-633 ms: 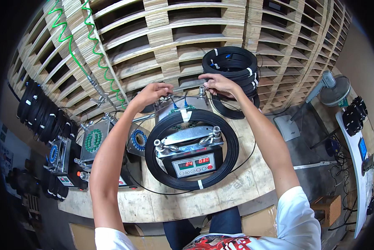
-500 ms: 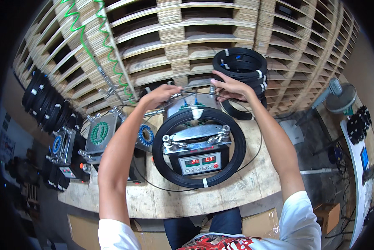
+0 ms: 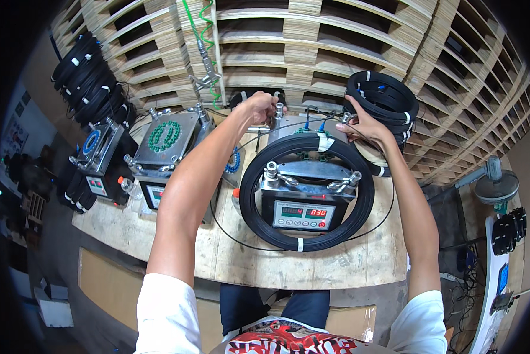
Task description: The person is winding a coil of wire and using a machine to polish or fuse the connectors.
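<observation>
A metal-topped machine with a red-lit display stands before me, holding a plate with blue-tipped connectors. A black cable coil, bound with white ties, leans around its front. My left hand curls its fingers beside the far left clamp post; the part in its grip, apparently a wing nut, is mostly hidden. At the far right corner my right hand has thumb and fingers about the other clamp, its index finger raised. Two front wing nuts sit free of my hands.
Two similar machines stand to the left, near a small orange-capped bottle. More black coils are stacked back right; others hang at far left. An air gun dangles on a green hose before stacked pallets.
My view has swung left, so the bench appears farther right. My left fingers have moved away from the plate's edge to the outer side of the left clamp post. The display readout differs.
</observation>
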A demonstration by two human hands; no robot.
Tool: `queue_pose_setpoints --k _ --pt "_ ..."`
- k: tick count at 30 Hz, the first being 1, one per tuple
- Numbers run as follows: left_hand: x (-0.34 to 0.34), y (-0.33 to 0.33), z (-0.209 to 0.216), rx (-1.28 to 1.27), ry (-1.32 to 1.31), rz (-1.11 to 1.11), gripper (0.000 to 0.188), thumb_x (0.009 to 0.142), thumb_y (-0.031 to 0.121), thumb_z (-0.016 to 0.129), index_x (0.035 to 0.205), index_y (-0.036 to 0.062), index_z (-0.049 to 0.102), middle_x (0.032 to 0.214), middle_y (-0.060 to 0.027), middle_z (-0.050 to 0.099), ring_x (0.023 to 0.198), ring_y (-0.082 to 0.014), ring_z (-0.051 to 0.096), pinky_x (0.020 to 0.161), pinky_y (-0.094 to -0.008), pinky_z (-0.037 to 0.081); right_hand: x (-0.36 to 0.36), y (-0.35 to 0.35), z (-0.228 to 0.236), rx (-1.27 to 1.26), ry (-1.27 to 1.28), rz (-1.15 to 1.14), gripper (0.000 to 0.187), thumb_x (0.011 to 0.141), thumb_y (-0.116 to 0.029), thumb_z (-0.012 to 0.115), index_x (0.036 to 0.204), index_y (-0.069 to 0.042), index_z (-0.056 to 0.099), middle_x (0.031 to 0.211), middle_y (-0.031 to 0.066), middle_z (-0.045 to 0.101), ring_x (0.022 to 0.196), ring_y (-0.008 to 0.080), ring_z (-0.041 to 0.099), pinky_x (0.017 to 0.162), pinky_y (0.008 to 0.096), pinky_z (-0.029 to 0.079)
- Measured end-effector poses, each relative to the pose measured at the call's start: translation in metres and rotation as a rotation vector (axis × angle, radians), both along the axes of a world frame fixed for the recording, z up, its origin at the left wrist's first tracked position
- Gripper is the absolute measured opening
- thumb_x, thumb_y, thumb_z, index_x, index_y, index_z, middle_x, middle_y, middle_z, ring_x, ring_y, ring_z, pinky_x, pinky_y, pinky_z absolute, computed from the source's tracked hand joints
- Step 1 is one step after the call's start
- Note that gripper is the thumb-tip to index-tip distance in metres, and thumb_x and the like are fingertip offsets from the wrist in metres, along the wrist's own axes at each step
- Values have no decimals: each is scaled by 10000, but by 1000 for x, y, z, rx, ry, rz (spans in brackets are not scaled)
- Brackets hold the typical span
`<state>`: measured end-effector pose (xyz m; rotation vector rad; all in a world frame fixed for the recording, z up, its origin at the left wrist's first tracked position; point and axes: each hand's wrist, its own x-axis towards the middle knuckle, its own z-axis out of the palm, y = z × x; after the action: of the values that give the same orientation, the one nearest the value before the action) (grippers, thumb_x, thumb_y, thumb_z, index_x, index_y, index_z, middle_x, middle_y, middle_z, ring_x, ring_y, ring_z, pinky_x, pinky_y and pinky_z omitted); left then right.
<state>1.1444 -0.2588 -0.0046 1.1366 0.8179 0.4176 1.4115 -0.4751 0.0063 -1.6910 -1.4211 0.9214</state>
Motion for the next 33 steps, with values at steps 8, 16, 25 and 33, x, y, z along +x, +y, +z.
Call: queue_pose_setpoints --k 8,16,25,33 --pt "-30 -11 -12 -37 -150 13 270 1035 279 525 1043 15 581 894 -109 681 812 -225 668 765 -458 542 -14 -6 7 -58 25 -64 1150 776 -392 875 1607 -189 106 801 60 559 686 156 601 616 296 539" --pt "-40 4 -16 220 -58 -56 330 949 335 678 1127 59 644 924 -12 667 798 -111 602 767 -306 506 -15 -2 4 -43 59 -109 1195 743 -382 899 1604 -186 94 888 145 630 742 204 642 669 362 597" --pt "-33 3 -1 500 306 -180 336 986 302 657 1152 11 645 899 -39 651 730 -114 572 672 -272 498 -19 -7 6 -61 128 -138 1214 733 -360 910 1606 -213 81 1079 190 593 879 227 630 725 391 599" --pt "-33 -7 -2 883 137 -136 719 855 -76 578 1525 121 409 1394 -218 509 1099 -235 633 831 -311 537 -12 -13 9 -59 84 -169 1212 732 -361 910 1606 -211 84 1179 211 601 923 229 638 735 372 588"
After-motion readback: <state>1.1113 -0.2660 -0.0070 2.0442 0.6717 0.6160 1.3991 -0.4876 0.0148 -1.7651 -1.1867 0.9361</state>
